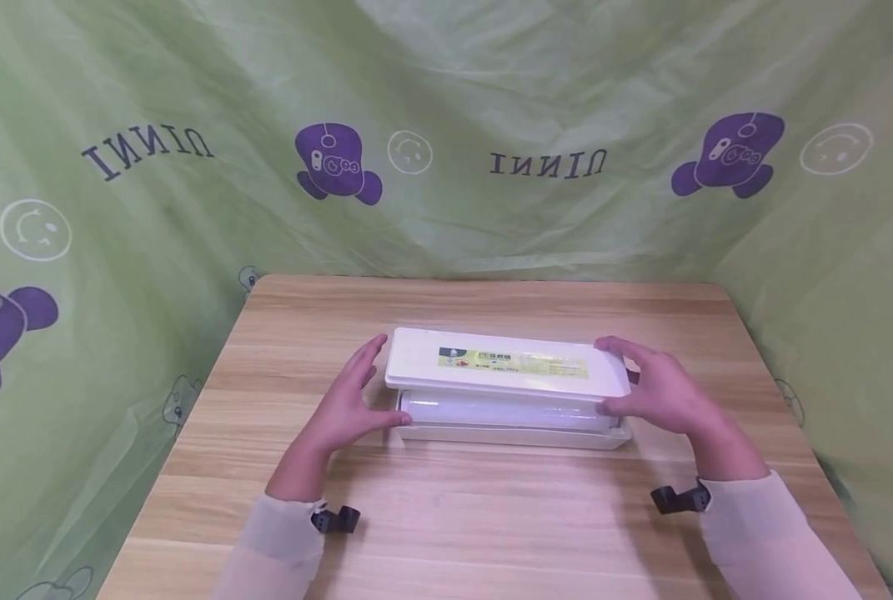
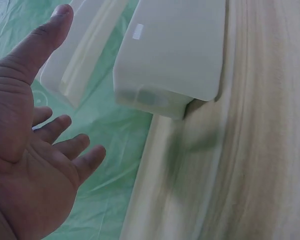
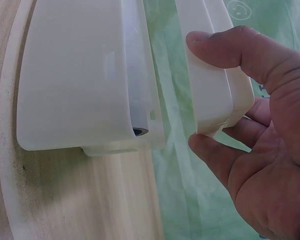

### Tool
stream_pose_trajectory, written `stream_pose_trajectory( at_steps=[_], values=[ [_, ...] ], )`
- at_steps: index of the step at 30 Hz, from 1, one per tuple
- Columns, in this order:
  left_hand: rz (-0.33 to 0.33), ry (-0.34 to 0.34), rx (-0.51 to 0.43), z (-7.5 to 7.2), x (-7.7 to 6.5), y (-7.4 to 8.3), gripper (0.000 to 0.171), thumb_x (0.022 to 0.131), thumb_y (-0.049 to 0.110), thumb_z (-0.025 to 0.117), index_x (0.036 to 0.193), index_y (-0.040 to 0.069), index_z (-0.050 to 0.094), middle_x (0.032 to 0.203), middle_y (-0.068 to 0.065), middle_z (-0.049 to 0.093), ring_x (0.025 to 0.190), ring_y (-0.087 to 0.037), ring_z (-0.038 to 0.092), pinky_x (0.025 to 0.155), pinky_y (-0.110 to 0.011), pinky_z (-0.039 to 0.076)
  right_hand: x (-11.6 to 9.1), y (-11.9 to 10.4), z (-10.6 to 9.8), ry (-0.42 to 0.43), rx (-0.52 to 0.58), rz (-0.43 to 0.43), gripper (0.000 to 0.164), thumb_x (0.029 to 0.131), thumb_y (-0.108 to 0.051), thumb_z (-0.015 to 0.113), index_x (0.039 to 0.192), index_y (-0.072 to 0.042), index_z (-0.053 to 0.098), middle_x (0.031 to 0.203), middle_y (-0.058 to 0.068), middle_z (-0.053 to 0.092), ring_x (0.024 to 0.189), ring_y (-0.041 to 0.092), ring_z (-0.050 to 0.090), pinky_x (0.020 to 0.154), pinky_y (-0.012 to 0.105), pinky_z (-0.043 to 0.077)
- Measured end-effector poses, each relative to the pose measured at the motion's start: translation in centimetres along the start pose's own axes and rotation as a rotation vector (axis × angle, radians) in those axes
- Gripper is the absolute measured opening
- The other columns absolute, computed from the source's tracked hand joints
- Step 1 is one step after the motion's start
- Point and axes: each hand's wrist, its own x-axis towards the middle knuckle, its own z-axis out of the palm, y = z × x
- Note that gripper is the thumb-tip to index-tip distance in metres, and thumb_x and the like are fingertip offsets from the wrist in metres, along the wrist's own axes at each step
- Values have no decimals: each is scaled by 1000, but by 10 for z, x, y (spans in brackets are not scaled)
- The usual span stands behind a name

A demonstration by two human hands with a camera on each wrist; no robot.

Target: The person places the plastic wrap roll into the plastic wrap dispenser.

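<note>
A white oblong box (image 1: 514, 437) lies on the table, holding a shiny white roll (image 1: 499, 411) of what looks like cling film. Above it, lifted off, is its white lid (image 1: 517, 384) with a yellow-green label. My right hand (image 1: 659, 387) pinches the lid's right end, thumb (image 3: 215, 49) on the near side and fingers at the far side. At the left end, my left hand (image 1: 344, 408) is spread with fingers apart. Its thumb (image 2: 45, 42) overlaps the lid in the left wrist view. The roll's dark core end (image 3: 139, 131) shows through the box's open top.
The wood-grain table (image 1: 446, 517) extends in front of and around the box. Green curtain cloth (image 1: 446, 225) with purple cartoon prints surrounds the table at the back and sides. A black wrist camera (image 1: 335, 519) sits on the left sleeve, another (image 1: 679, 498) on the right.
</note>
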Motion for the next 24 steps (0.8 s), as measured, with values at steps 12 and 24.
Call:
stream_pose_trajectory(
  at_steps=[12,24],
  values=[
    [35,-6,97,-4,10,7,117,59,58,88,154,43,22,159,10,24,144,-27,27,115,-55,28,-7,-1,3,-13,0,-23,92,62,-20,93,143,-20,48,135,14,51,105,34,64,72,31,59],
    [6,-39,126,-3,13,4,111,61,55,89,154,34,32,158,6,29,145,-22,26,116,-52,26,-10,1,6,-17,10,-60,91,63,-16,93,142,-14,49,136,17,51,113,41,60,77,28,58]
  ],
)
